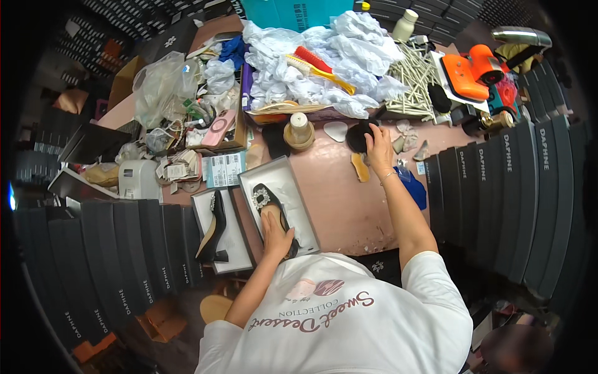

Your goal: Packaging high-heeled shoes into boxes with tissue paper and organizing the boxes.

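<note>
My left hand (275, 237) is on a black high-heeled shoe (279, 207) with a sparkling square buckle, its fingers in the shoe's opening and its thumb over the side. The shoe lies in an open white-lined box (307, 232). To its left, a matching shoe (215, 229) lies on its side in a white box lid or tray (237, 258). My right hand (379, 149) reaches across the pink table, its fingers closed at the edge of a dark, fuzzy round pad (359, 136). The fingertips are partly hidden against the pad.
Dark shoeboxes stand in rows at left (106, 262) and right (486, 193). Farther back are a bin of crumpled white tissue (274, 68), a red brush (313, 59), a pile of white sticks (414, 84) and an orange tool (464, 78). A brown-and-white bottle (300, 132) stands mid-table.
</note>
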The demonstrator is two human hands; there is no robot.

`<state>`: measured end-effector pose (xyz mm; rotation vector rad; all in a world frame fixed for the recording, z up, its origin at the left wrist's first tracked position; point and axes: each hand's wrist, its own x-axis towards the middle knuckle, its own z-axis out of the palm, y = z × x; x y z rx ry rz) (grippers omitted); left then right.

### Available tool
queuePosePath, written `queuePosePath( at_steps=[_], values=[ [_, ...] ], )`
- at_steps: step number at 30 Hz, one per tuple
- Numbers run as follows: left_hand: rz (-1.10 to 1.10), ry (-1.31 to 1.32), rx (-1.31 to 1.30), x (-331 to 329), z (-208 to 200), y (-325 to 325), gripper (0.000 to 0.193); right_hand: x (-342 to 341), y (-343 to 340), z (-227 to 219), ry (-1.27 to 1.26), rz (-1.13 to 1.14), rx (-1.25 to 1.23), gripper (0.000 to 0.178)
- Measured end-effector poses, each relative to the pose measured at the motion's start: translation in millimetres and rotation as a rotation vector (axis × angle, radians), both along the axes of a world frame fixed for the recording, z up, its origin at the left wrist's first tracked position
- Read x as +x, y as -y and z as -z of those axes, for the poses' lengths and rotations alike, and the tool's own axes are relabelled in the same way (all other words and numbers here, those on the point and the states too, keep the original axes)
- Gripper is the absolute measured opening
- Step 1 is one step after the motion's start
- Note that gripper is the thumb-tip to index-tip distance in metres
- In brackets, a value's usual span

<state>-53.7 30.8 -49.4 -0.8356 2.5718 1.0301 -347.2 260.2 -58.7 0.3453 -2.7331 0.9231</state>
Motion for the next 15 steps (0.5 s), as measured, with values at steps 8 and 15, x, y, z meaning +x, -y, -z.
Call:
queuePosePath(
  at_steps=[8,15],
  values=[
    [-0.021,-0.117,-0.057,2.0,9.7,1.0,0.078,7.9,19.8,-4.2,-0.014,-0.071,0.013,0.028],
    [-0.009,-0.618,0.565,40.8,-103.3,50.1,0.107,118.2,30.6,-42.6,0.835,-0.183,-1.131,0.032]
  ],
)
